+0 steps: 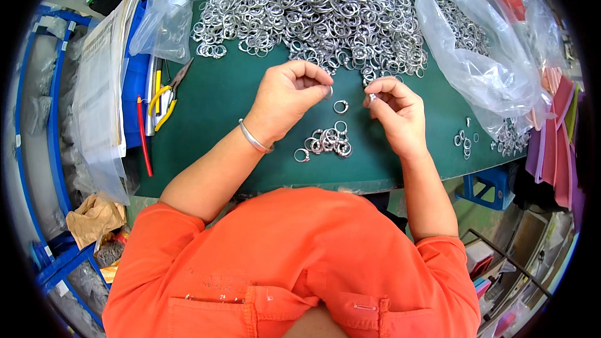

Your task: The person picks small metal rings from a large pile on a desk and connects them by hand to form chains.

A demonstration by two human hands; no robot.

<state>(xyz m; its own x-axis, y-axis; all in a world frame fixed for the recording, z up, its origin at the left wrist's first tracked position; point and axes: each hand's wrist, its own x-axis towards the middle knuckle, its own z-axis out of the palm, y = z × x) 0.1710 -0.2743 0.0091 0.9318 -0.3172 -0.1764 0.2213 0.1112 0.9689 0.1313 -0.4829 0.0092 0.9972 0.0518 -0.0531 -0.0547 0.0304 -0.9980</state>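
Note:
Between the thumb and fingers of my left hand (291, 95) a silver ring (329, 92) is pinched, just in front of a large heap of silver rings (313, 6). My right hand (399, 112) pinches another small silver ring (372, 97) at the heap's near edge; the fingers partly cover it. A single loose ring (340, 106) lies on the green tabletop (250, 169) between my hands. Nearer to me sits a small cluster of rings (328, 142), some overlapping.
To the left lie yellow-handled pliers (164, 101), a red pen (143, 134) and stacked papers (103, 69). A clear plastic bag (476, 44) spreads over the right side, with more rings (510, 138) near the table edge. A blue stool (485, 186) stands below.

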